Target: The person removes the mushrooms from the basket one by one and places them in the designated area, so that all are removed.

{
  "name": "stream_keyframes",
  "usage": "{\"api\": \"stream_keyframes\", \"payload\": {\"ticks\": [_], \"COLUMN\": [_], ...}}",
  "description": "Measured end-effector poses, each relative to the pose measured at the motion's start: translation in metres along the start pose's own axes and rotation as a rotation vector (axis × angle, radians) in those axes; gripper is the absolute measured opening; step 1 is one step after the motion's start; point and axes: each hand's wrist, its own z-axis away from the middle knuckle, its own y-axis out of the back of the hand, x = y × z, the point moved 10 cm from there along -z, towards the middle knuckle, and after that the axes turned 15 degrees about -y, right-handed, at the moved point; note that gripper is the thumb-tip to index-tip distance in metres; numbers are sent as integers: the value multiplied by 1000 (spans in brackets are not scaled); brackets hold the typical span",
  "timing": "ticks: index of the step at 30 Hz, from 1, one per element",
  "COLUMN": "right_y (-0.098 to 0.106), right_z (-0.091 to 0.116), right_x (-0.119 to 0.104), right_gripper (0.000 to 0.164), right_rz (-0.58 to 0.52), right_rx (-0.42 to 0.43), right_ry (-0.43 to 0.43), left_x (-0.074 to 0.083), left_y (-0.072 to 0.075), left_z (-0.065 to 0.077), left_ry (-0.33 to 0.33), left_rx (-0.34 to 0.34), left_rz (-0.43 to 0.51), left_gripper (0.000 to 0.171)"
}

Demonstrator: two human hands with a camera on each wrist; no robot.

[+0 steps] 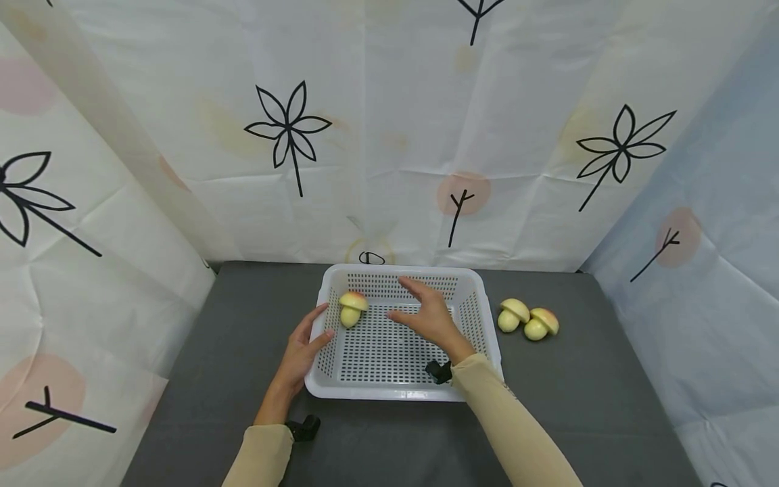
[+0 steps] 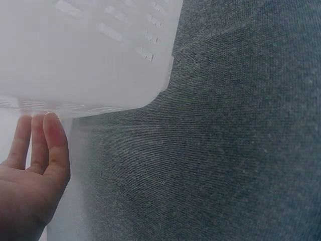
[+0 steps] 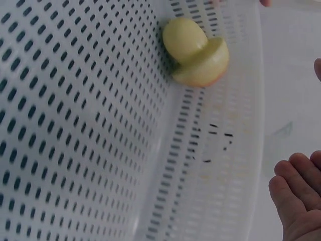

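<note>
One mushroom (image 1: 352, 308) lies inside the white basket (image 1: 402, 392), in its far left corner against the wall; two more mushrooms (image 1: 527, 319) lie on the grey tabletop (image 1: 608, 385), just to the right of the basket. The right hand (image 1: 429, 314) hovers over the basket floor with fingers straight and holds nothing. The left hand (image 1: 302, 352) rests with relaxed fingers against the left rim, gripping nothing. To do well, I think the left hand should steady the basket while the right hand lifts clear before reaching sideways.
</note>
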Motion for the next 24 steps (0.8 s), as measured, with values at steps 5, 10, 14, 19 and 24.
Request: {"api": "stream_keyframes", "payload": {"ticks": [5,10,14,19,24], "right_y": [-21,-41,-57,-73,-86], "right_z": [-9,-17,-23,-29,-34], "right_x": [1,1,-3,-7,-6], "right_gripper": [78,81,82,84,83], "right_rz": [22,11,-4,14,9], "right_rx": [-33,-72,-90,-108,-119], "right_ry": [-31,-63,-67,-81,-99], "left_x": [0,2,2,0,0], "left_y": [0,-2,-1,-1,-1], "left_z": [0,0,1,0,0], "left_ry": [0,-5,-1,4,3], "left_rx": [1,-6,-7,-19,-22], "left_rz": [-14,-9,-7,-7,-3], "left_gripper": [62,63,63,63,62]}}
